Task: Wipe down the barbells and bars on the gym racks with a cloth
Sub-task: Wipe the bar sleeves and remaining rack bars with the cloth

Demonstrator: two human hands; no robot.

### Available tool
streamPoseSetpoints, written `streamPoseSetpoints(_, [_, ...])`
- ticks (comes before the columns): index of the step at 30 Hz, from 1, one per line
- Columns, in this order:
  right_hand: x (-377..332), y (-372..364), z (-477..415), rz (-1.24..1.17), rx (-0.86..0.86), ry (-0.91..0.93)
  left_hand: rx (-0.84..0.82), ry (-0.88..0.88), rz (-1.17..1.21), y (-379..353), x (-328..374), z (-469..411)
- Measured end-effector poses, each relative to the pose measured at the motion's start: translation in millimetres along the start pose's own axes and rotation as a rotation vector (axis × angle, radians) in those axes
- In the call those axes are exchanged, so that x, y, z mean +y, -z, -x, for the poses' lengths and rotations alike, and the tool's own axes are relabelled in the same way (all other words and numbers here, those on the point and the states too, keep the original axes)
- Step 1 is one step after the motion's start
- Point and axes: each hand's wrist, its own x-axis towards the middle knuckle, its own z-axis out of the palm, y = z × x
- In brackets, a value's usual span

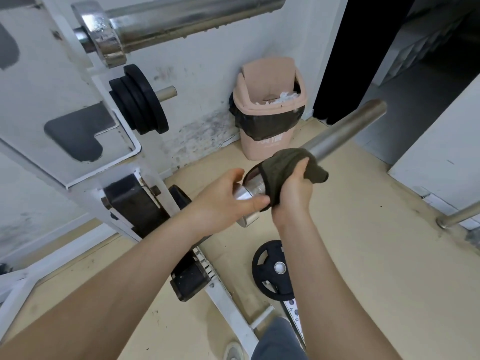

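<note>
The barbell (345,127), jutting from the rack (78,175), is getting wiped: fingers of the right hand (293,188) are clamping the cloth (285,162) round it, and the left hand (223,201) is gripping it alongside. Twisting while sliding outward should clean best.

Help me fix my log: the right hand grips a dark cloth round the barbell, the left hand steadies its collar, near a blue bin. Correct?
The bin is wrong: the head view shows it pink. The right hand grips a dark cloth round the barbell and the left hand steadies its collar.
</note>
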Motion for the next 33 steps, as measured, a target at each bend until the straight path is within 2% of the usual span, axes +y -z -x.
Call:
streamPoseSetpoints(2, [23, 10, 24, 0.117, -0.034, -0.007, -0.034, -0.025, -0.098, 0, -2, -2])
streamPoseSetpoints(5, [38, 19, 46, 0.221, -0.188, -0.023, -0.071, 0.007, -0.022, 4, -10, -4])
streamPoseSetpoints(6, [32, 17, 43, 0.208, -0.226, -0.025, -0.059, 0.019, -0.064, 4, -13, -2])
streamPoseSetpoints(10, [1, 3, 8, 0.019, -0.073, -0.033, 0.095, -0.020, -0.382, -6, -11, 5])
streamPoseSetpoints(13, [2, 0, 6, -0.141, -0.112, -0.051, 0.150, -0.042, -0.340, -8, -11, 7])
streamPoseSetpoints(18, [37, 7, 37, 0.186, -0.145, 0.071, 0.136, -0.034, -0.273, -6, -13, 4])
streamPoseSetpoints(20, [22, -1, 19, 0.146, -0.108, 0.078, 0.181, -0.080, -0.325, -9, -13, 6])
streamPoseSetpoints(23, [-21, -9, -25, 0.076, 0.103, 0.032, 0.237, -0.111, -0.400, -11, -15, 8])
streamPoseSetpoints(25, [-43, -7, -48, 0.051, 0.128, -0.006, 0.245, -0.122, -0.424, -12, -16, 8])
streamPoseSetpoints(27, [-51, -3, -58, 0.054, 0.129, 0.033, 0.247, -0.138, -0.462, -12, -16, 7])
streamPoseSetpoints(30, [-33, -1, -54, 0.268, 0.166, 0.258, 0.212, -0.140, -0.510, -11, -15, 5])
streamPoseSetpoints(33, [-10, 19, -17, 0.585, -0.005, 0.330, 0.123, -0.117, -0.535, -4, -11, -3])
